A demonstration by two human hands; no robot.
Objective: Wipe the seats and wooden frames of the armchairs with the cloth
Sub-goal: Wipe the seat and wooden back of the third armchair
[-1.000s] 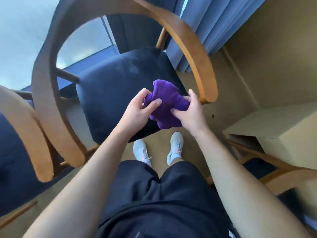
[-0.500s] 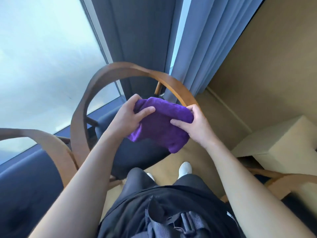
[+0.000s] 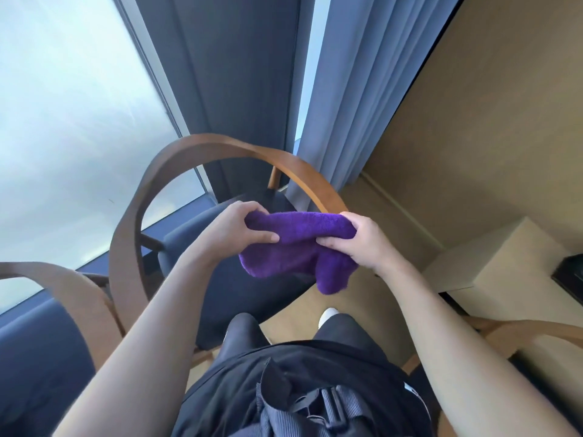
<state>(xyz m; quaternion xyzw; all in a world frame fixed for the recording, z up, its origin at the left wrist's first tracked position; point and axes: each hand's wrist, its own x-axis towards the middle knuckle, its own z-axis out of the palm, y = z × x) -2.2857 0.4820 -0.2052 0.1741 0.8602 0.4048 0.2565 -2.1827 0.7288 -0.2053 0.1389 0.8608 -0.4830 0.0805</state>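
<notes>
I hold a purple cloth (image 3: pixel 293 250) in the air with both hands, above the dark blue seat (image 3: pixel 252 288) of an armchair. My left hand (image 3: pixel 233 231) grips its left end with thumb on the near side. My right hand (image 3: pixel 356 244) grips its right end, and a fold hangs down below. The armchair's curved wooden frame (image 3: pixel 176 165) arcs behind the cloth. A second armchair's wooden arm (image 3: pixel 72 285) and blue seat (image 3: pixel 34 357) sit at the lower left.
A large window (image 3: pixel 69 115) and blue curtains (image 3: pixel 347 89) stand behind the chairs. A beige block-shaped table (image 3: pixel 492 263) is at the right, with another wooden chair arm (image 3: pixel 520 332) below it. Tan carpet shows between my feet.
My head has lifted, so the chair sits lower in view and the window fills more. Both hands have pulled the bunched cloth wider apart and raised it.
</notes>
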